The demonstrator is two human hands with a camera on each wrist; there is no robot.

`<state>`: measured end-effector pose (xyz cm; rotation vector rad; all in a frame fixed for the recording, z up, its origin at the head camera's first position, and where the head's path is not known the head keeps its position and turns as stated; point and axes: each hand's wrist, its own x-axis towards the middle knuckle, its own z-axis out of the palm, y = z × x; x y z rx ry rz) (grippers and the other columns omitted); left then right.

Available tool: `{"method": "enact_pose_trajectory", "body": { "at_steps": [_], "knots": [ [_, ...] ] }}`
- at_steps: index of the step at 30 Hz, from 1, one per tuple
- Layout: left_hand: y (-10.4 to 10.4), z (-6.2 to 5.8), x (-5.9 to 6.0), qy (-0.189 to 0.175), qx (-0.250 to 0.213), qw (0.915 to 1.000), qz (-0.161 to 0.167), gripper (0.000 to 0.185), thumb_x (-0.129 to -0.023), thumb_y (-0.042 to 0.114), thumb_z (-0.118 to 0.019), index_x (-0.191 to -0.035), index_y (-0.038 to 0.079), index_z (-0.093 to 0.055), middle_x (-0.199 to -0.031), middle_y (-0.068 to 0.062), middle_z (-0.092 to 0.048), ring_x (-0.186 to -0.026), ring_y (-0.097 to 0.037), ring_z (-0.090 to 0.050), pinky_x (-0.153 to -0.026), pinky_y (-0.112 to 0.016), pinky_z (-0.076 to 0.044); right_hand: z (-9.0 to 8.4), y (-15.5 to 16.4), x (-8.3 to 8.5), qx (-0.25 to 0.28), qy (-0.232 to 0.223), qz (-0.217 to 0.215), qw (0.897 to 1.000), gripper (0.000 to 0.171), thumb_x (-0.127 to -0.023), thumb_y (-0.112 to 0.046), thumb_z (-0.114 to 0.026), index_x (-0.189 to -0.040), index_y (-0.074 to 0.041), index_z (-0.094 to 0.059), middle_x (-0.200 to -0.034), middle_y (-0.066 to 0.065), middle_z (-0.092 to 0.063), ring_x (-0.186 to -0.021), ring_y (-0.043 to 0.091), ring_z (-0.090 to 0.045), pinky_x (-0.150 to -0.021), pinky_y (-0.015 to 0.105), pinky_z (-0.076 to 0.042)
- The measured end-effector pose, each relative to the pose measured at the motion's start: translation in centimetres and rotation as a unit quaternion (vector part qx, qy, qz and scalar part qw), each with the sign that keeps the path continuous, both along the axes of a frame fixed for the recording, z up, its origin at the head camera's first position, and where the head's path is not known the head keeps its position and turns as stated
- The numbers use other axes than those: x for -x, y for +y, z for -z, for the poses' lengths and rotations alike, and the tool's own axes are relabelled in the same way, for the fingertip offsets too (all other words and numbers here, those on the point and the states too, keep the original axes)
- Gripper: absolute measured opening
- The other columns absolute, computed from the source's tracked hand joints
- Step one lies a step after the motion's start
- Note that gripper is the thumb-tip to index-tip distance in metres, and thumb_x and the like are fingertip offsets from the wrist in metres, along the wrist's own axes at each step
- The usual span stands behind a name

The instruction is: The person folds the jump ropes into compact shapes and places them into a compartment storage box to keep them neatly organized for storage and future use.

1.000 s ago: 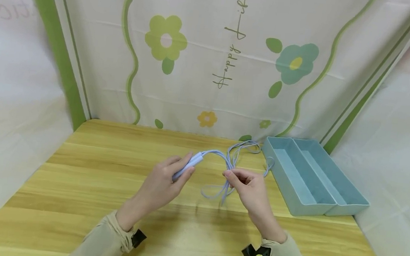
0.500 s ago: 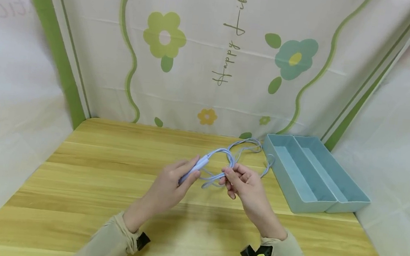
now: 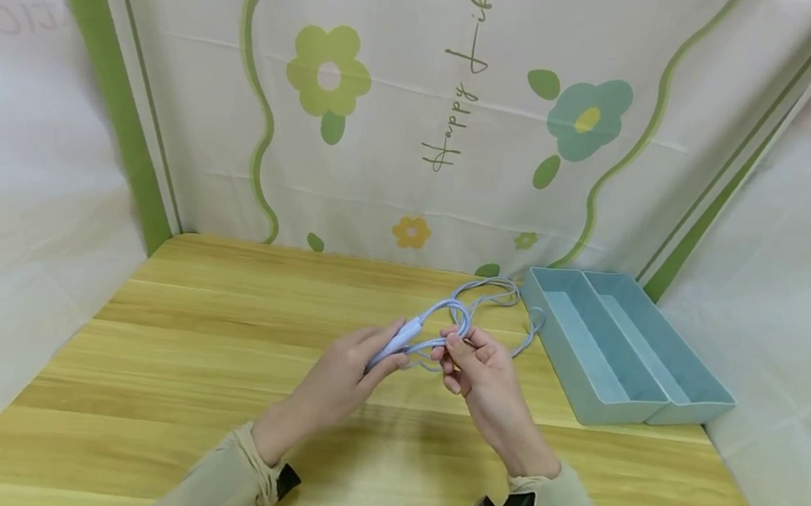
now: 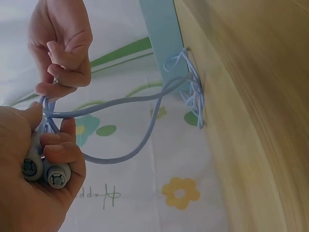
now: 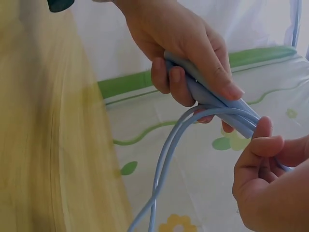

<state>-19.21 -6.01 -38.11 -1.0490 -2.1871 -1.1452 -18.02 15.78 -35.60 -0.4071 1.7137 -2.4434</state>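
Nearest you, the light wood bench (image 3: 161, 392); above it your left hand (image 3: 341, 374) holds its grip clamped round both jump-rope handles (image 3: 396, 341), and your right hand (image 3: 485, 377) pinches the blue rope (image 3: 460, 318) just beside them. Beyond, rope loops trail to a blue two-compartment tray (image 3: 621, 350). Farthest, a floral curtain (image 3: 419, 122) encloses the bench.

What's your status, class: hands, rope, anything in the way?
Left hand grips both skipping rope handles. Right hand pinches the blue rope close by. Rest of it trails on the table beside the blue tray. Nothing in the way.
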Motion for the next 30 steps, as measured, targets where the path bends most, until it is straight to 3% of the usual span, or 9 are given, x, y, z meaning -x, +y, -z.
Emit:
{"method": "enact_pose_trajectory", "body": {
  "at_steps": [5,9,14,21,26,30],
  "knots": [
    [0.25,-0.02,-0.03,0.001,-0.003,1.0000,0.004,0.053,-0.094,0.012,-0.069,-0.141,-0.003,-0.049,-0.107,-0.011,-0.064,-0.079,-0.013,-0.056,-0.065,-0.023,-0.050,0.28,-0.15,-0.29,0.025,-0.018,-0.016,0.999,0.016,-0.102,-0.016,-0.057,-0.108,-0.001,-0.057,-0.089,0.008,-0.065,-0.073,0.014,-0.051,-0.054,0.020,-0.040],
    [0.35,-0.02,0.13,0.009,-0.011,0.9999,0.008,0.048,-0.094,0.004,-0.067,-0.139,-0.004,-0.052,-0.115,-0.015,-0.065,-0.089,-0.015,-0.062,-0.072,-0.025,-0.053,0.36,-0.31,-0.18,0.021,-0.014,-0.005,1.000,0.017,-0.102,-0.016,-0.057,-0.109,0.000,-0.057,-0.090,0.008,-0.066,-0.073,0.014,-0.050,-0.055,0.020,-0.039],
    [0.30,-0.22,-0.01,0.023,0.031,0.9993,-0.003,0.048,-0.096,0.003,-0.064,-0.141,-0.003,-0.049,-0.114,-0.015,-0.064,-0.090,-0.015,-0.062,-0.073,-0.028,-0.054,0.47,-0.34,0.03,0.004,-0.008,0.020,1.000,0.021,-0.101,-0.015,-0.057,-0.110,0.004,-0.056,-0.088,0.007,-0.066,-0.072,0.014,-0.049,-0.054,0.019,-0.038],
    [-0.01,-0.59,-0.47,-0.010,0.103,0.9939,-0.039,0.046,-0.102,0.014,-0.055,-0.145,0.001,-0.045,-0.115,-0.013,-0.062,-0.080,-0.013,-0.057,-0.065,-0.028,-0.051,0.60,-0.48,-0.16,-0.015,-0.013,0.028,0.999,0.022,-0.100,-0.016,-0.060,-0.109,0.004,-0.057,-0.086,0.007,-0.067,-0.071,0.014,-0.049,-0.055,0.021,-0.037],
    [0.02,-0.68,-0.58,0.038,0.144,0.9865,-0.068,0.043,-0.102,0.016,-0.056,-0.141,-0.002,-0.048,-0.101,-0.013,-0.064,-0.068,-0.013,-0.056,-0.055,-0.026,-0.049,0.48,-0.45,-0.15,-0.029,-0.002,0.038,0.999,0.030,-0.100,-0.017,-0.060,-0.111,0.011,-0.053,-0.085,0.007,-0.068,-0.070,0.014,-0.049,-0.055,0.021,-0.036],
    [0.11,-0.37,-0.47,0.053,0.146,0.9861,-0.058,0.043,-0.099,0.011,-0.062,-0.137,-0.003,-0.050,-0.097,-0.012,-0.066,-0.068,-0.013,-0.057,-0.056,-0.026,-0.049,0.21,-0.34,-0.29,-0.031,0.001,0.041,0.999,0.028,-0.101,-0.017,-0.058,-0.111,0.009,-0.053,-0.085,0.007,-0.067,-0.070,0.015,-0.049,-0.055,0.021,-0.038]
  ]
}}
